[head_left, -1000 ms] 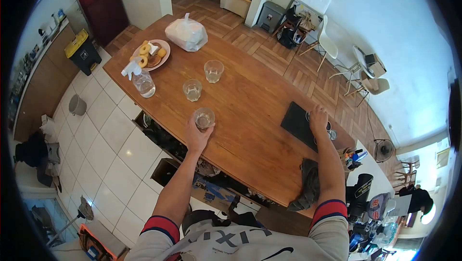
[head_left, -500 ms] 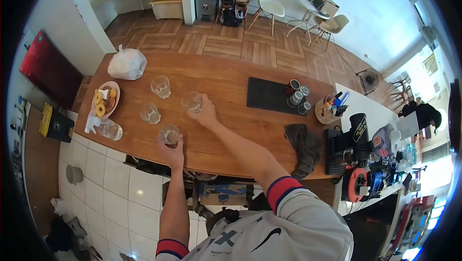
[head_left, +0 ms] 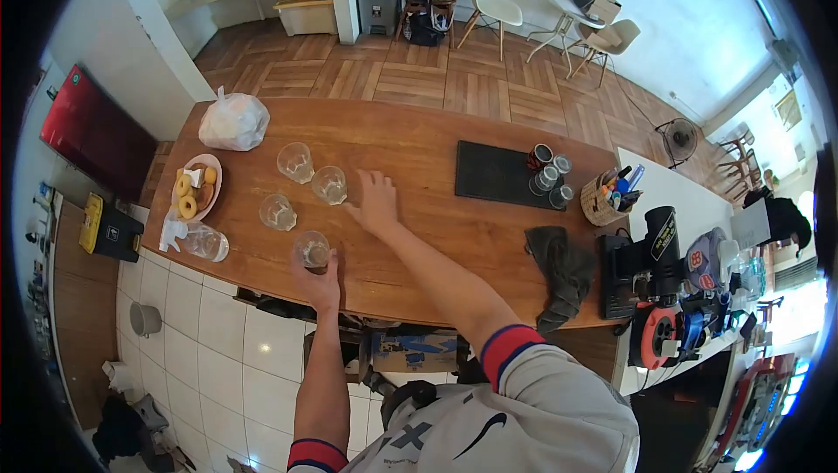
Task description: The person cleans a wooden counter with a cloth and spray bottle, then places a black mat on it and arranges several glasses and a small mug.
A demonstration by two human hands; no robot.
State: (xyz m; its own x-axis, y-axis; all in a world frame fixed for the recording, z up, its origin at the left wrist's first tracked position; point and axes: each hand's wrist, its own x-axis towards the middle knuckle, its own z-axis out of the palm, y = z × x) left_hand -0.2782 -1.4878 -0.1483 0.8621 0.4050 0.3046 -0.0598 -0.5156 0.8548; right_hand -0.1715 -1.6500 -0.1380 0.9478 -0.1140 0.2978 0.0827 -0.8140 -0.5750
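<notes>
Several clear drinking glasses are grouped on the left half of the wooden table (head_left: 419, 272). My left hand (head_left: 319, 279) is wrapped around the near glass (head_left: 311, 249) by the table's front edge. To the right of another glass (head_left: 329, 185), my right hand (head_left: 376, 204) hovers over or rests on the wood with its fingers spread, holding nothing. Further left stand one more glass (head_left: 278, 212) and, behind it, a glass (head_left: 295, 162) nearest the white plastic bag.
A plate of doughnuts (head_left: 197, 187), a spray bottle (head_left: 202, 241) and a white plastic bag (head_left: 234, 121) occupy the left end. Rightward are a black mat (head_left: 497, 172) with small glasses, a pen basket (head_left: 604, 200), a dark cloth (head_left: 559, 274) and a coffee grinder (head_left: 655, 246).
My right hand has let go of a glass, which now stands further left, closer to the others. Its fingers have opened. My left hand still grips the near glass.
</notes>
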